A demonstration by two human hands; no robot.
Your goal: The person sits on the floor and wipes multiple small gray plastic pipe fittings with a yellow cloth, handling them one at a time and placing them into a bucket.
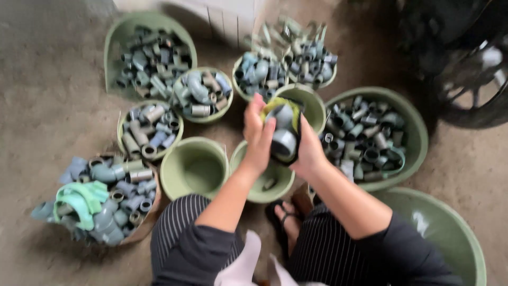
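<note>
Left hand: my left hand (259,139) presses its fingers against the near-left side of a grey pipe fitting (284,139), grasping it.
Right hand: my right hand (307,150) cups the same fitting from the right, fingers wrapped behind it; the blur hides how tightly.
Fitting: held between both hands, above a green bowl (248,186) in front of my knees that has one small piece in it.
Wrapping: a yellow-green band (275,105) curls over the fitting's far end.
Left of my hands: an empty green bowl (193,168), and further left a brown basket (150,214) heaped with blue-grey elbows and green clamps.
Far side: several green bowls filled with grey pipe joints, including a small bowl (149,130) and a tub (150,55) at far left.
Right: a wide green basin (413,125) loaded with fittings, and near it a larger green basin (454,234).
Ground: bare concrete floor (53,111); a sandalled foot (286,220) shows between my striped trouser legs.
</note>
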